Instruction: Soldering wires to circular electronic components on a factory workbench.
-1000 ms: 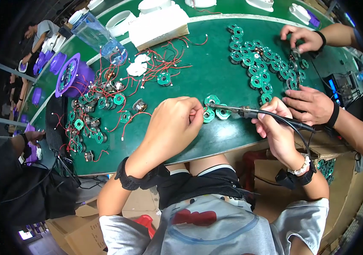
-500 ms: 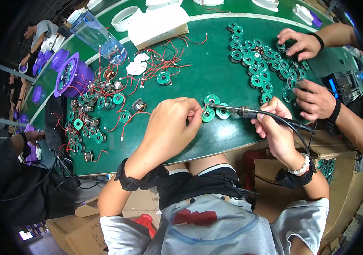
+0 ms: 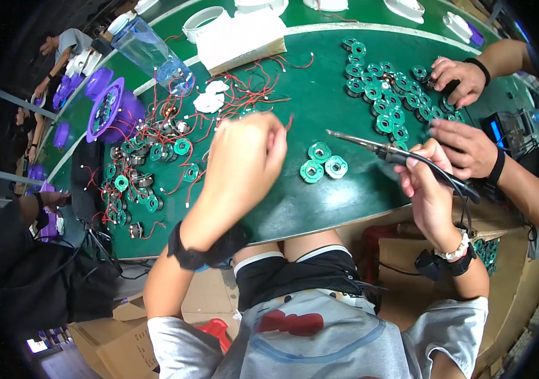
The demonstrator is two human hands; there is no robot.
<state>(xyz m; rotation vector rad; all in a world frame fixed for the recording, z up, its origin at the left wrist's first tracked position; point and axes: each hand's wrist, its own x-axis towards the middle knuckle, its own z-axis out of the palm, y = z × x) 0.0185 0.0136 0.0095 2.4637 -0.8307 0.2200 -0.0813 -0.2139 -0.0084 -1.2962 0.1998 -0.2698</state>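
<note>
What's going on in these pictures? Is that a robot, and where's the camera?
No robot here: these are a person's own bare hands, seen looking down from a camera worn on their head. Its wide lens makes straight edges look bent.

The right hand holds a soldering iron, a pen-shaped tool with a metal tip. The left hand seems to pinch a red wire.

On the green table, three round green parts sit together. More parts and red wires lie to the left. Another person's hands are at the right.
</note>
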